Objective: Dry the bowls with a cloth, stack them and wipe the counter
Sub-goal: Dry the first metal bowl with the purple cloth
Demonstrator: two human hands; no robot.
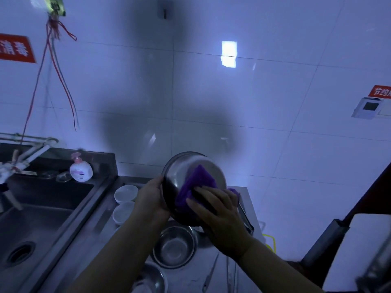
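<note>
I hold a steel bowl (186, 168) tilted up above the steel counter (97, 227), its inside facing me. My left hand (151, 197) grips its left rim. My right hand (218, 210) presses a purple cloth (197, 182) into the bowl, fingers curled on the cloth. Below stand a steel bowl (174, 247) and another steel bowl (151, 279) nearer me, partly hidden by my left arm. Two white bowls (126, 193) (122, 212) sit on the counter to the left.
A steel sink (38, 218) with a drain lies at left, a soap pump bottle (81, 169) on its back ledge and a tap beside it. Thin utensils (209, 273) lie on the counter near me. Tongs (246, 218) rest at the counter's right edge. Tiled wall behind.
</note>
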